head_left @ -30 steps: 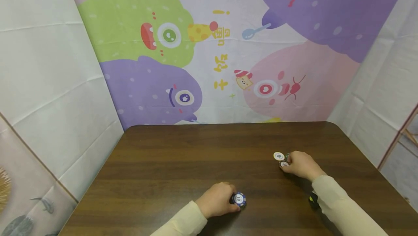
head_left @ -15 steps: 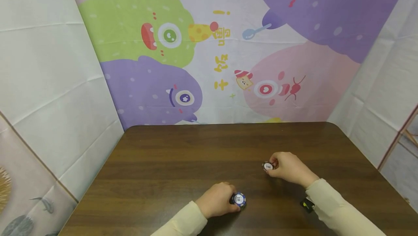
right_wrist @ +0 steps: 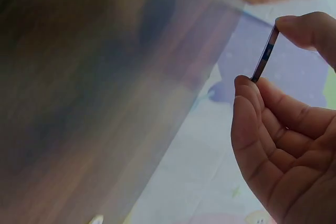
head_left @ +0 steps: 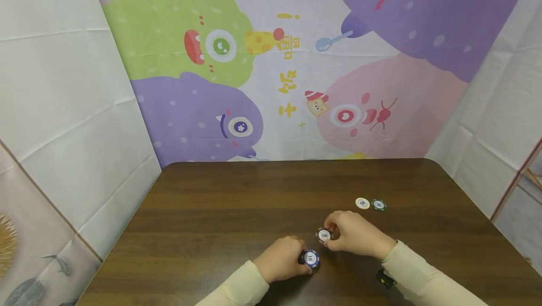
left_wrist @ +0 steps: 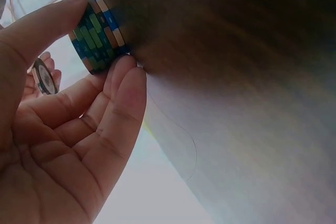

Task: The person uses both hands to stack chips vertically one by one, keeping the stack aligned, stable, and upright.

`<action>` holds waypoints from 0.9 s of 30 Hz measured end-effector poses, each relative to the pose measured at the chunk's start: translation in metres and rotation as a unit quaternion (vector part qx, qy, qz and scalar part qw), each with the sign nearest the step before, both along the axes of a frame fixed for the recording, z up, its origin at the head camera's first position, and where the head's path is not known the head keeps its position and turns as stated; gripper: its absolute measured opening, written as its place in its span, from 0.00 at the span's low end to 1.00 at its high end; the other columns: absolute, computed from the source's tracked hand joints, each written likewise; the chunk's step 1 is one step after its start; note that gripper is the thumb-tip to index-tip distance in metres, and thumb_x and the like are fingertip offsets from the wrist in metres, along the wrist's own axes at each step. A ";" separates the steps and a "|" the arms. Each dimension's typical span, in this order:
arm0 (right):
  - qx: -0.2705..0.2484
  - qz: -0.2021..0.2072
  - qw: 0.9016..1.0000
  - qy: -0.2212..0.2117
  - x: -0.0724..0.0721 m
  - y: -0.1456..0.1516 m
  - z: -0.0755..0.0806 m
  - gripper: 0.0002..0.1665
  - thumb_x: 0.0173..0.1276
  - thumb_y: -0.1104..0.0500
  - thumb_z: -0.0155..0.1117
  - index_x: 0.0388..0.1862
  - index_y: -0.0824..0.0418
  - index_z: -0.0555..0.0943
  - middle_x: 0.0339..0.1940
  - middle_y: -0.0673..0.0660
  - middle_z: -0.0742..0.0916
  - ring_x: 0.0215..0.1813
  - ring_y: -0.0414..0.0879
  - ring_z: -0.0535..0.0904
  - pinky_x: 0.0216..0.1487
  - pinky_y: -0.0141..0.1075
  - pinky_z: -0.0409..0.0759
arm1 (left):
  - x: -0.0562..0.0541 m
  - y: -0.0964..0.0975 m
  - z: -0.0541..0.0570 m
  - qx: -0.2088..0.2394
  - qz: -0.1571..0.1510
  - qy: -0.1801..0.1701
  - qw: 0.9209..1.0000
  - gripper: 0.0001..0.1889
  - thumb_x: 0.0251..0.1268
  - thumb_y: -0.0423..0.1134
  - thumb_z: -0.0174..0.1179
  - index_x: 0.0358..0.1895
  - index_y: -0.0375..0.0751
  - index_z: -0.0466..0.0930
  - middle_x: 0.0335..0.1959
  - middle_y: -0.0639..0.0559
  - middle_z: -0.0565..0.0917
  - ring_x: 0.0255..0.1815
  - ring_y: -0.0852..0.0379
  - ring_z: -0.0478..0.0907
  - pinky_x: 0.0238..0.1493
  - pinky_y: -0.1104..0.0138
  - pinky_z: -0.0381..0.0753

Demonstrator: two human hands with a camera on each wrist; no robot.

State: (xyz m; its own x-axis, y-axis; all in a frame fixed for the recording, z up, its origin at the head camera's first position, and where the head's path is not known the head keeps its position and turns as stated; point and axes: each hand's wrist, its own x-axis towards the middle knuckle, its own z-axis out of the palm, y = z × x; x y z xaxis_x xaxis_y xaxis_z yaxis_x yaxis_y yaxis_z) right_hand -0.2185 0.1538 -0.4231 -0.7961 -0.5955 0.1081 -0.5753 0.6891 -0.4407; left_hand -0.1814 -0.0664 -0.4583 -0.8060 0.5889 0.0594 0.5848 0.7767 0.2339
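Note:
My left hand (head_left: 281, 260) grips a stack of poker chips (head_left: 310, 259) whose blue-edged top chip reads 10. In the left wrist view the stack (left_wrist: 100, 32) sits between thumb and fingertips, with blue, tan and green edges. Just up and to the right, my right hand (head_left: 357, 234) pinches a single dark poker chip (head_left: 323, 235) marked 100. The right wrist view shows that chip (right_wrist: 266, 53) edge-on between thumb and fingertips, apart from the stack. Farther back, a pale yellow-rimmed chip (head_left: 362, 203) and a green-rimmed chip (head_left: 378, 205) lie flat side by side.
The dark wooden table (head_left: 233, 193) ends against a cartoon-printed cloth (head_left: 288, 136), with pale cloth panels at both sides. A small black object (head_left: 385, 278) is partly hidden beside the right sleeve.
My right hand has drawn the 100 chip away from the other two chips, leftward and nearer, toward the stack. My left hand has kept its place and its grip.

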 end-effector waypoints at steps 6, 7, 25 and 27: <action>0.009 0.029 1.000 -0.004 0.006 -0.010 -0.004 0.15 0.55 0.54 0.73 0.39 0.58 0.82 0.32 0.46 0.82 0.31 0.33 0.73 0.32 0.28 0.74 | 0.000 0.000 0.000 0.005 -0.003 -0.003 1.000 0.16 0.47 0.50 0.75 0.34 0.46 0.82 0.27 0.62 0.80 0.27 0.70 0.71 0.29 0.77 0.71; 0.009 0.033 0.999 -0.004 0.007 -0.012 -0.004 0.15 0.55 0.54 0.73 0.39 0.58 0.82 0.32 0.46 0.82 0.31 0.33 0.73 0.32 0.27 0.74 | 0.000 0.000 0.000 0.007 -0.003 -0.003 1.000 0.16 0.46 0.50 0.75 0.33 0.47 0.82 0.27 0.62 0.80 0.26 0.70 0.71 0.29 0.77 0.71; 0.034 0.061 0.997 0.014 0.013 -0.027 -0.012 0.13 0.53 0.55 0.73 0.36 0.58 0.83 0.30 0.44 0.80 0.30 0.31 0.69 0.31 0.26 0.71 | -0.002 -0.001 -0.002 0.022 0.000 -0.022 1.000 0.16 0.47 0.50 0.75 0.32 0.46 0.81 0.25 0.62 0.79 0.25 0.71 0.68 0.27 0.76 0.70; 0.038 0.066 0.997 0.010 0.013 -0.028 -0.012 0.13 0.53 0.55 0.73 0.36 0.58 0.83 0.30 0.44 0.80 0.29 0.31 0.69 0.31 0.26 0.71 | -0.002 -0.001 -0.002 0.025 0.001 -0.025 0.999 0.16 0.47 0.50 0.75 0.31 0.46 0.80 0.24 0.62 0.78 0.24 0.70 0.67 0.26 0.76 0.68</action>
